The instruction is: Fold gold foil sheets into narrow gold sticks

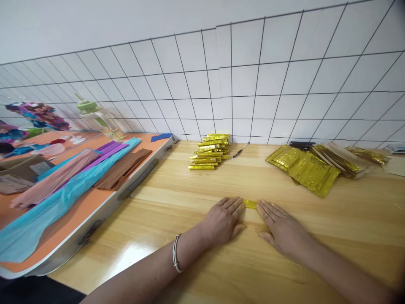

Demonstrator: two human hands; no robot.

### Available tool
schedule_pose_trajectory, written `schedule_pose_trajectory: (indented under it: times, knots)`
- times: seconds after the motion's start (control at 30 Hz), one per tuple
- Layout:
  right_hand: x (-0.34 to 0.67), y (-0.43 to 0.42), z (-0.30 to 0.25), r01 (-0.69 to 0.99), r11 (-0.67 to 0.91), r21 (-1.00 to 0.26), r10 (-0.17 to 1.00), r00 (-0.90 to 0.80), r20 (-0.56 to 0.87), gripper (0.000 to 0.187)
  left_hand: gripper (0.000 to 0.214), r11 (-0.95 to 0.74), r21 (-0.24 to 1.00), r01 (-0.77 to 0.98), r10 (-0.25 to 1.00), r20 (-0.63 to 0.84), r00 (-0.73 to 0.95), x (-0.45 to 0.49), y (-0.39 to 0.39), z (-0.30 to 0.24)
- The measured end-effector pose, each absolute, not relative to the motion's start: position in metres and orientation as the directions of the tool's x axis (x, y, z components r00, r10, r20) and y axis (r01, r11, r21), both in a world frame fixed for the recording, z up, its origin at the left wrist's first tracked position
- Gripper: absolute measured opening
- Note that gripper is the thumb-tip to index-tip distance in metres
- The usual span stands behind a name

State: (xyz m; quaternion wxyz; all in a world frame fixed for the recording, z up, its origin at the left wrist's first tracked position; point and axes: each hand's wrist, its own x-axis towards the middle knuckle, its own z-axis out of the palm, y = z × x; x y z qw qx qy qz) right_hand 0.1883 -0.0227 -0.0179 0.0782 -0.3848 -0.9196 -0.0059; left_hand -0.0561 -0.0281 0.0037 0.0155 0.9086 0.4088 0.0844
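My left hand and my right hand lie flat on the wooden table, fingers stretched out and pressing down on a small folded piece of gold foil paper between them. Only a short strip of the foil shows between the fingertips. A silver bangle sits on my left wrist. Beyond the hands, near the wall, stands a stack of folded gold foil pieces. To the right lies a spread of flat gold foil sheets.
A pen lies by the tiled wall. At left, an orange board carries blue, pink, purple and brown crepe paper strips. A clear bottle with a green lid stands behind it. More foil and paper lie at far right.
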Motion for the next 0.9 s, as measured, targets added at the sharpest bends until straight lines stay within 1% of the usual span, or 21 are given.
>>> schedule_pose_trajectory:
  times: [0.23, 0.33, 0.4, 0.47, 0.57, 0.63, 0.73, 0.9]
  knots:
    - [0.195, -0.025, -0.001, 0.756, 0.654, 0.012, 0.741, -0.644, 0.189, 0.049, 0.056, -0.633, 0.061, 0.772, 0.771, 0.143, 0.621, -0.046, -0.027, 0.012]
    - [0.17, -0.021, 0.005, 0.771, 0.637, -0.008, 0.752, -0.62, 0.223, 0.053, 0.049, -0.627, 0.028, 0.779, 0.776, 0.115, 0.62, -0.036, -0.024, 0.013]
    - [0.151, -0.019, 0.003, 0.749, 0.661, -0.048, 0.741, -0.642, 0.197, 0.058, 0.045, -0.64, 0.006, 0.768, 0.765, 0.091, 0.637, -0.033, -0.023, 0.011]
    - [0.139, -0.017, -0.004, 0.74, 0.667, -0.088, 0.742, -0.65, 0.163, 0.061, 0.044, -0.649, -0.008, 0.761, 0.757, 0.093, 0.647, -0.034, -0.023, 0.009]
    - [0.144, -0.017, -0.016, 0.734, 0.67, -0.111, 0.742, -0.655, 0.141, 0.063, 0.05, -0.643, 0.004, 0.766, 0.76, 0.132, 0.637, -0.045, -0.025, 0.006]
    - [0.16, -0.018, -0.021, 0.722, 0.683, -0.107, 0.729, -0.669, 0.142, 0.06, 0.051, -0.642, 0.023, 0.766, 0.76, 0.144, 0.634, -0.054, -0.027, 0.005]
    - [0.185, -0.022, -0.023, 0.724, 0.684, -0.09, 0.728, -0.67, 0.143, 0.057, 0.046, -0.647, 0.052, 0.76, 0.759, 0.14, 0.636, -0.066, -0.027, 0.006]
    - [0.201, -0.024, -0.023, 0.714, 0.692, -0.108, 0.721, -0.673, 0.168, 0.053, 0.039, -0.656, 0.07, 0.752, 0.75, 0.173, 0.638, -0.067, -0.022, 0.004]
